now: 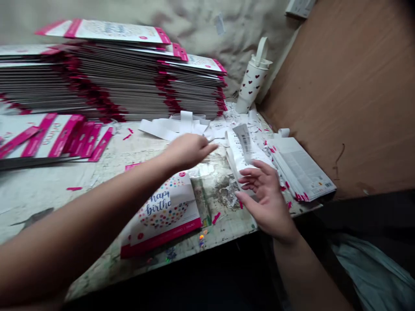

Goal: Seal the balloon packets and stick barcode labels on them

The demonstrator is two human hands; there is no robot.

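My left hand [189, 150] reaches across the worn table [48, 190], its fingers pinched together near a heap of white paper strips [177, 126]; what it pinches is too small to name. My right hand [266, 196] hovers palm-in with fingers spread, beside a curled strip of barcode labels [244, 144]. A "happy birthday" card packet [164, 214] with coloured dots and a pink edge lies flat under my left forearm.
Tall piles of pink-edged card packets [129, 82] fill the back left. More pink-tabbed packets [55, 138] lie at the left. A pile of printed packets [300, 168] sits at the right edge. A white heart-patterned bottle [253, 80] stands by the brown board wall [350, 86].
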